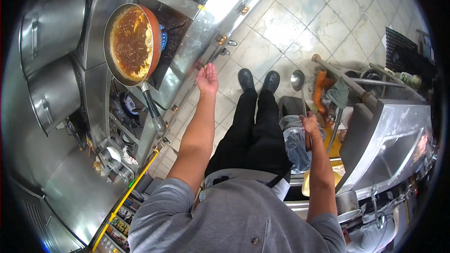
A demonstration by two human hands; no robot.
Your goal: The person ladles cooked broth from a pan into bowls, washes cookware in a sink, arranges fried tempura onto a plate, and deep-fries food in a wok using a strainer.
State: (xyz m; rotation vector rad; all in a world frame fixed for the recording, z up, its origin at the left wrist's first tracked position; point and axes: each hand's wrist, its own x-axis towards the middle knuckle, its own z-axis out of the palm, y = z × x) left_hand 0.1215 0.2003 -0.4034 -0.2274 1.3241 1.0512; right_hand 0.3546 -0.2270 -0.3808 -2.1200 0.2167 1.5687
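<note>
My right hand [310, 123] is closed around the handle of a metal ladle [297, 80], its bowl pointing away from me over the floor. Palm up and fingers extended, my left hand [207, 79] holds nothing, close to the stove's front edge and its knobs. On the stove [176, 56] to the left sits a frying pan [156, 30] with an orange-red outside. Brown, bubbly sauce [131, 42] fills it, with pale pieces along one side. A blue flame [163, 37] burns beside the pan. The pan's dark handle [152, 107] points toward me, untouched.
Large steel pots [56, 28] stand behind the stove. A second burner [129, 103] lies nearer me. Below the ladle is a bin with a clear plastic liner [297, 147]. An orange pipe [319, 91] and a metal counter [375, 145] are on the right. The floor [300, 18] is tiled.
</note>
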